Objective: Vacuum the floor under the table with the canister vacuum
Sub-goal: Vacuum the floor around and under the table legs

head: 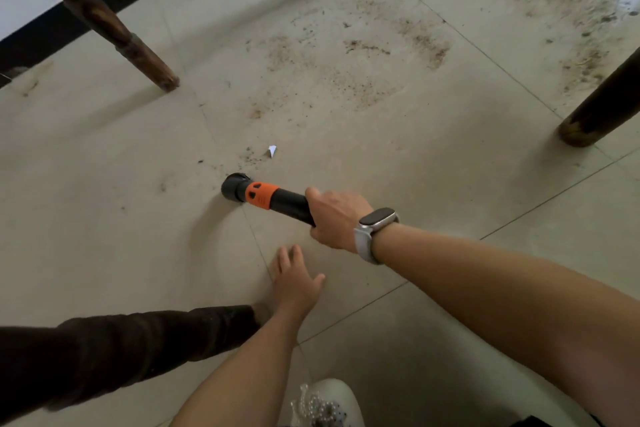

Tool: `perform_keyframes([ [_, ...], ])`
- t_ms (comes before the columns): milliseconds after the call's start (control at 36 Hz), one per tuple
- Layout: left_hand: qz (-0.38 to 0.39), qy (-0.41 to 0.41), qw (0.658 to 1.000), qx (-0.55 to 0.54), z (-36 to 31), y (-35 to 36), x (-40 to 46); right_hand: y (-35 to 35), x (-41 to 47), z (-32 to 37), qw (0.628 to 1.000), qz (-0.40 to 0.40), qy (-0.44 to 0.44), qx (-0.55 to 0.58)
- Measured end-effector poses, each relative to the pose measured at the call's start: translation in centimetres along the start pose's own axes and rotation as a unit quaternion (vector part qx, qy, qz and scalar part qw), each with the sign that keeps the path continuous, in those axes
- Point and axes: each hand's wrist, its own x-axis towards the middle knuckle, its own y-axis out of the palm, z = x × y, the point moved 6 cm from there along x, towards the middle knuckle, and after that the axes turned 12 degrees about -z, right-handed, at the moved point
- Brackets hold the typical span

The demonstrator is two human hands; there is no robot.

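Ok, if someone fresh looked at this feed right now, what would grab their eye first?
Probably the orange band on the black vacuum tube at centre, gripped by the right hand with a watch on its wrist, nozzle down on the floor. Next, the brown dirt patches spread over the pale tiles further out, between the dark table legs. A small white paper scrap lies just beyond the nozzle, and the left hand rests flat on the floor below the tube.

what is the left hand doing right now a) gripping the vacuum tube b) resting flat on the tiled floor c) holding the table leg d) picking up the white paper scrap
b: the left hand lies with fingers spread on the beige tiled floor, while the right hand alone grips the black vacuum tube with the orange collar.
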Motion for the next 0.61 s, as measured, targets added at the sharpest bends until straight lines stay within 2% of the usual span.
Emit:
perform_keyframes([
  [194, 0.01, -0.02, 0.999, -0.041, 0.2, -1.3, 1.3, 0.2, 1.7, 2.3, 1.0, 0.001, -0.008, -0.002],
  [306, 0.038, -0.025, 0.997, -0.055, 0.3, -1.9, 2.0, 0.2, 0.9, 1.2, 1.0, 0.001, -0.011, -0.018],
  [611, 0.081, -0.022, 0.996, -0.001, -1.0, -0.2, 0.5, -2.8, 0.1, -3.0, 0.997, -0.05, 0.041, -0.038],
])
